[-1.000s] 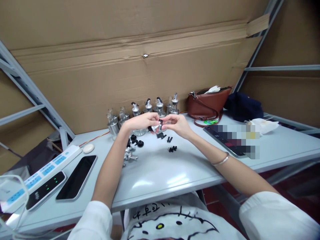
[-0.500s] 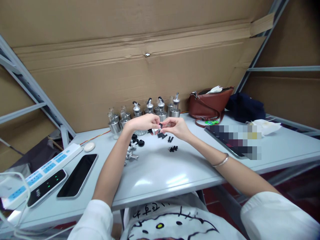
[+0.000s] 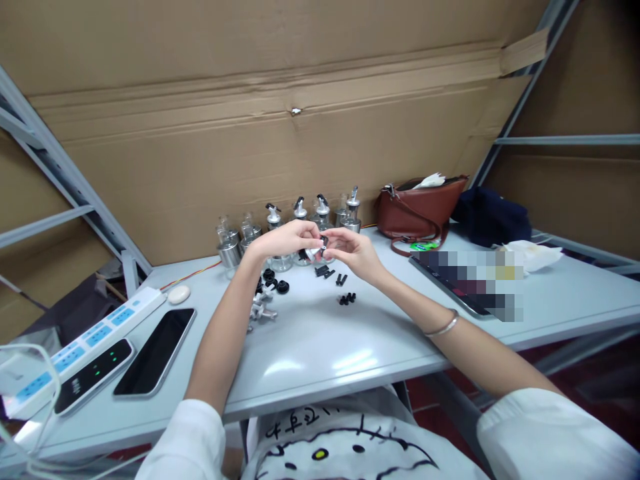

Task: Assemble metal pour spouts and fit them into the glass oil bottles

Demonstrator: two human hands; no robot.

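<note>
In the middle, above the table, my left hand (image 3: 291, 239) is closed around a silver bottle pourer (image 3: 312, 255) with a black base. From the other side my right hand (image 3: 354, 253) pinches a small black piece (image 3: 325, 241) at the pourer's tip, its fingertips almost meeting the left ones. How the piece sits on the pourer is partly hidden by fingers. Just below lie several black strips (image 3: 327, 273) and a cluster of small black caps (image 3: 347, 299). Silver spout parts (image 3: 263, 311) and round black stoppers (image 3: 283, 287) lie near my left forearm.
Glass bottles with steel sleeves (image 3: 230, 254) stand in rows along the cardboard wall, some wearing pourers (image 3: 273, 214). A phone (image 3: 156, 353) and power strip (image 3: 95, 337) lie left. On the right are a brown handbag (image 3: 420, 212), a tablet (image 3: 445, 283) and a dark cloth (image 3: 493, 215).
Both hands have risen slightly, and the pourer has turned between them. My right fingers have spread a little around its tip, where the black piece shows more. Loose parts on the table stay put.
</note>
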